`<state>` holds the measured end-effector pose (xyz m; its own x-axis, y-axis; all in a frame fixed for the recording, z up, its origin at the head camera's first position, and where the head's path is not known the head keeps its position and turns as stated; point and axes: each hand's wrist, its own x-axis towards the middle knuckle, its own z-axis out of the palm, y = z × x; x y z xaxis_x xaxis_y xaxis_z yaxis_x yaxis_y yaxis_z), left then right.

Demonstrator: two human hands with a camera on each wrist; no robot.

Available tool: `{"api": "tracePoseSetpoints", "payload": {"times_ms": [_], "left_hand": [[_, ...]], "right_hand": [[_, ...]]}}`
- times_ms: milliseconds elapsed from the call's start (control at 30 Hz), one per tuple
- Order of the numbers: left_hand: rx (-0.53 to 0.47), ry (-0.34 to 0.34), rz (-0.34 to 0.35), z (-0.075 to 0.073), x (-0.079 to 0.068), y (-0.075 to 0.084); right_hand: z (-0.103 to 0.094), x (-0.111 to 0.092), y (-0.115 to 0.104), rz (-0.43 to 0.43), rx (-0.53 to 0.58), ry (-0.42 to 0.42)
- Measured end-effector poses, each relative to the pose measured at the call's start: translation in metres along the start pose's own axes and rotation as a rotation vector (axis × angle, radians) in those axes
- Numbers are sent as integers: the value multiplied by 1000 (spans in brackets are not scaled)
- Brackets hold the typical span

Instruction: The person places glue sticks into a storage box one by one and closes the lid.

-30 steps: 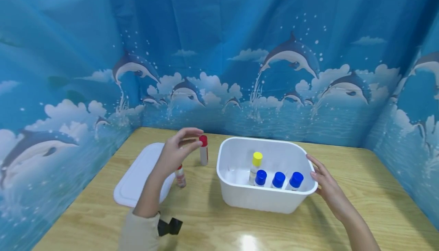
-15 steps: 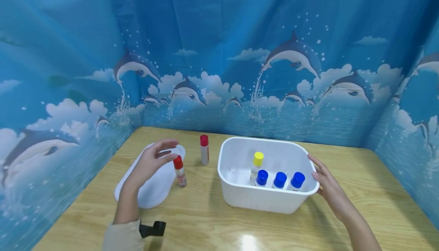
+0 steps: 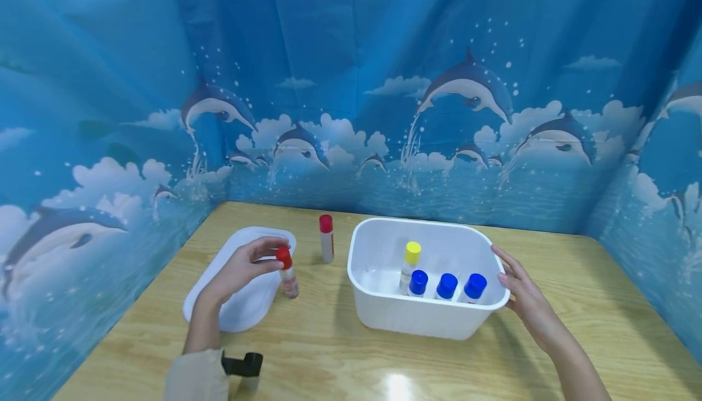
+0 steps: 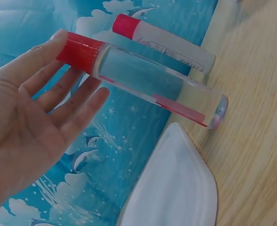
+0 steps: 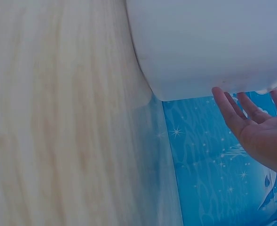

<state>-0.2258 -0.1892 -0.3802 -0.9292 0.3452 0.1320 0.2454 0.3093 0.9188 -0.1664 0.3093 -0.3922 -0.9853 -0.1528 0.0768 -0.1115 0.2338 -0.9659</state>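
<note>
Pinching the red cap (image 3: 284, 257) of a clear bottle (image 3: 290, 282) between thumb and fingertips of the left hand (image 3: 238, 274), closed down to about the width of that cap, with the lower fingers stretched out straight in the left wrist view. Holding this bottle upright, to the left of the white tub (image 3: 411, 319) and well apart from it; cannot tell about any gap between base and wooden table (image 3: 329, 358). Touching the right end of the tub with the right hand (image 3: 529, 303), with fingers spread and mostly straight against the outer wall and at the rim, merely in contact there. Can also see a white bottle (image 3: 327, 247) with a red top, standing left of the tub and nearer to it than the pinched one. Further left of the tub, can see a flat white lid (image 3: 247, 306), partly hidden by the left hand. Inside the tub, can make out a yellow-capped bottle (image 3: 410, 265) near the middle and three blue-capped bottles (image 3: 446, 285) in a row along the near wall. Wearing a beige sleeve (image 3: 197, 378) on the left arm, left of the tub. Behind the tub, can see a blue dolphin curtain (image 3: 351, 53)
</note>
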Motion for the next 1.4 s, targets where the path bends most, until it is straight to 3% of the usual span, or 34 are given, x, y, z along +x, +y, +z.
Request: {"api": "tracePoseSetpoints", "payload": {"times_ms": [233,633,1033,1200,1400], "left_hand": [[10,-5,5,2,2,-5],[44,45,-12,7,4,-4],[22,80,11,13,9,10],[18,130,3,19,11,18],[1,205,71,29,13,32]], "right_hand": [[1,0,0,-5,3,0],[2,1,0,5,5,1],[0,0,1,-14,-3,3],[0,-1,2,-22,-9,-2],[0,0,2,-16,-5,-3]]}}
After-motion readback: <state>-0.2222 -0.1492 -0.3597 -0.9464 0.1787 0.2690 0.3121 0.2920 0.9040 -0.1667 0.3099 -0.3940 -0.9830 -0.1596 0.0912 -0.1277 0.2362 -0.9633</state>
